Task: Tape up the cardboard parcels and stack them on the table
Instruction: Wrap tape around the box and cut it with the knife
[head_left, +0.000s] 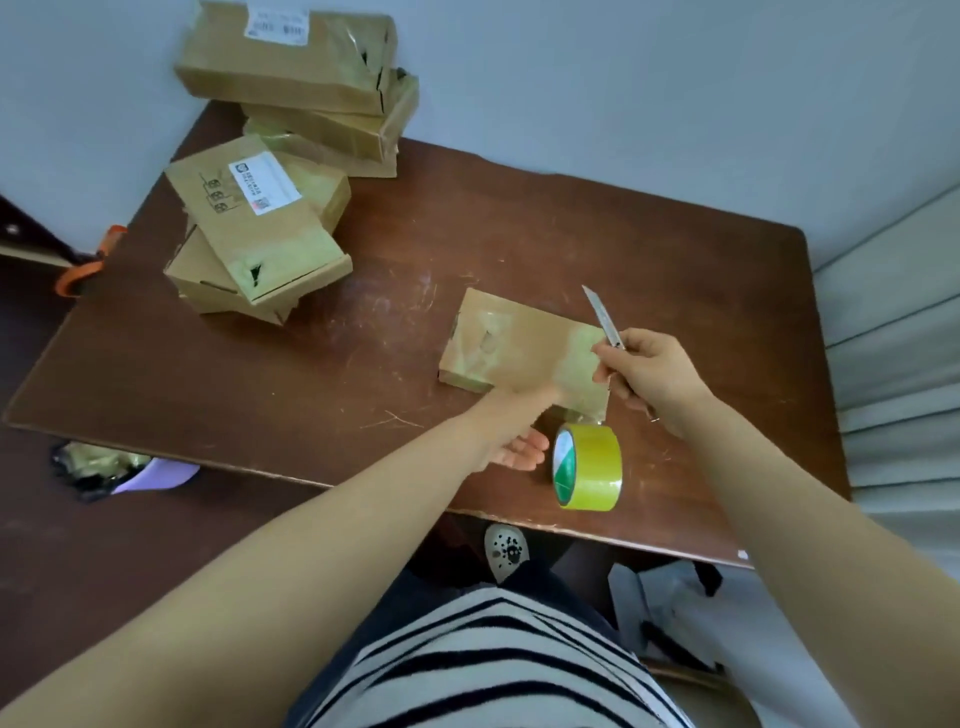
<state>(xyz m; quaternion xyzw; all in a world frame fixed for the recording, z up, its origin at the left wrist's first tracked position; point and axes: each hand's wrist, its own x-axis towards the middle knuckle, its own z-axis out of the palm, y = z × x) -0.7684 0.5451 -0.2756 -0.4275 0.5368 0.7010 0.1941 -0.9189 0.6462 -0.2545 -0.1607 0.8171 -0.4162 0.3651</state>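
**At the parcel's near edge: tape waiting for the cut**

Near the middle of the table (571, 234) lies the parcel (519, 343) now being worked on, flat, with glossy tape across its top. Just nearer than the parcel stands the yellow tape roll (589, 467), on its edge. A strand seems to run from the roll up to the parcel's near right corner. The left hand (514, 447) reaches to the parcel's near side. It is blurred, so I cannot tell whether it presses or grips. The right hand (654, 374) hovers over the parcel's right end, clenched around a utility knife (602, 317) with its blade out and pointing away.

Taping looks nearly finished, and the step in hand appears to be severing the strand. The next move calls for bringing the blade down to the taut tape by that corner while the left hand steadies the parcel, fingers clear of the edge. The parcel then belongs with the lower stack (260, 234) to its far left or the taller stack (291, 78) beyond.
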